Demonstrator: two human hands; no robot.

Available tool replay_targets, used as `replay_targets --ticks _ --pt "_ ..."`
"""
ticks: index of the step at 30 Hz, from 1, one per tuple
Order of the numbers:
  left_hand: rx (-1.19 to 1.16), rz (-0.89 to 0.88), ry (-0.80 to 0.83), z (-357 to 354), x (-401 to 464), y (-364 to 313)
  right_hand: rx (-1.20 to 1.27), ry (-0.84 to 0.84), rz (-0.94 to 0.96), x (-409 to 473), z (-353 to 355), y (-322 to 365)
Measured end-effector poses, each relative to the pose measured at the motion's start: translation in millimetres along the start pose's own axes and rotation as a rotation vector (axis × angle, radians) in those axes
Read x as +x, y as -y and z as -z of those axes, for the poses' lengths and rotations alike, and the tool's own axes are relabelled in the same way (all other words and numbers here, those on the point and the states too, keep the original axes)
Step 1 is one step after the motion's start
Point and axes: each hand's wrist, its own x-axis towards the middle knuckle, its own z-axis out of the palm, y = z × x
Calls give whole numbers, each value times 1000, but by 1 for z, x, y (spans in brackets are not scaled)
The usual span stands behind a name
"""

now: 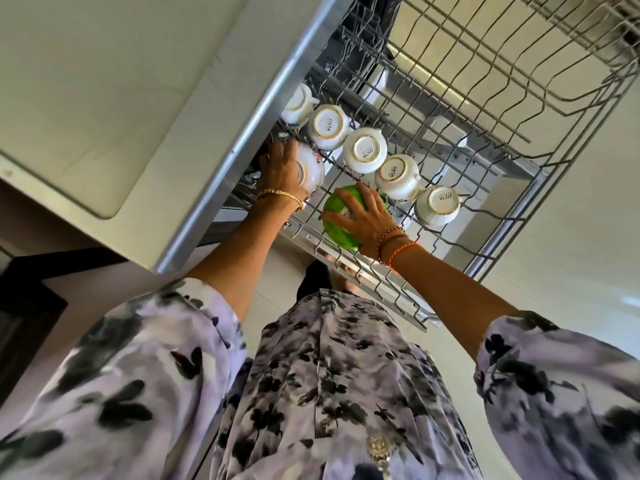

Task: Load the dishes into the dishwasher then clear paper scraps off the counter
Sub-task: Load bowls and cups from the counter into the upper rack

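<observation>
I look straight down at a pulled-out wire rack (478, 109) of the dishwasher. Several white cups (364, 150) stand upside down in a row across it. My left hand (280, 168) grips another white cup (311, 169) at the rack's left edge, near the steel front of the counter. My right hand (363, 216) holds a green bowl (337, 220), turned bottom up, with fingers spread over it, at the rack's near side.
A pale counter top (104, 98) with a steel edge (242, 140) runs along the left. A second wire basket (588, 26) shows at the top right. Below the rack lies a light floor. My patterned sleeves and clothing fill the lower frame.
</observation>
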Motion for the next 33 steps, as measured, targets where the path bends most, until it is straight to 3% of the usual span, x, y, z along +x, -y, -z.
replay_targets --ticks 7,13,17,22,26,29,33 --pt "21 -35 79 -4 6 4 -73 -44 6 14 6 5" --pt "21 -36 -11 -3 3 -3 33 -210 -18 -14 -5 10" --pt "73 -168 -95 3 -22 -17 89 -355 -56 -37 1 10" --pt "159 -316 -62 13 -63 -35 102 -479 -107 -61 31 9" --pt "169 -366 -153 22 -80 -49 58 -712 -17 -70 56 -10" --pt "-82 -341 -319 30 -94 -58 112 -1009 1 -74 78 -19" --pt "-392 -436 -605 56 -121 -63 441 -1353 69 -68 132 -5"
